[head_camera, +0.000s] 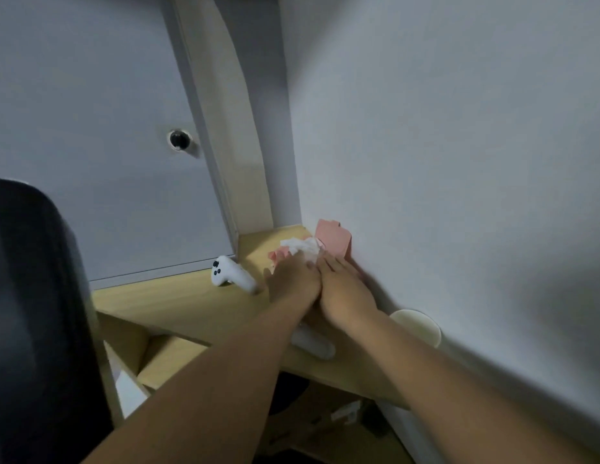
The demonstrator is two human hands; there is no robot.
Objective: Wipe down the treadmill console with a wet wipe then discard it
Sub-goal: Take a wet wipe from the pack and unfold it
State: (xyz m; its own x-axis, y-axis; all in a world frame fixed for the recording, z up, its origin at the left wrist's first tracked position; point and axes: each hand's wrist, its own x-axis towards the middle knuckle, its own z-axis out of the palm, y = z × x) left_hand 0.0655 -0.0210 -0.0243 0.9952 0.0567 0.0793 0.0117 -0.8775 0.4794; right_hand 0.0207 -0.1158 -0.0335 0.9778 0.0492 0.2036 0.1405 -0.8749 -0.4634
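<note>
The head camera looks down into a corner where a wooden worktop (178,306) meets a white wall (442,162).

A pink pack (333,241) sits on the worktop, right up against the wall. A white wet wipe (302,247) sticks up out of the top of the pack, all crumpled.

The left hand (291,281) reaches in from the lower left. Its fingers (307,262) are curled down onto the wet wipe and hold it. The picture is a bit blurry there, so it is hard to see each finger.

The right hand (345,291) is just beside the left hand, and the two hands touch. Its fingers (333,264) are straight and lie flat on the near side of the pink pack, next to the wall.

A white controller (231,274) lies on the worktop just left of the left hand. A second white controller (317,344) lies near the front edge, partly hidden under the arms. A round cream thing (420,326) sits by the wall, to the right of the right arm.

A big dark rounded thing (27,313) fills the left side of the view. It is too blurry to tell what it is.

There is a small dark hole (177,139) in the back wall. A tall beige strip (221,122) runs up the corner. Under the worktop there is a wooden shelf (325,440) with some small things on it, too dark to make out.
</note>
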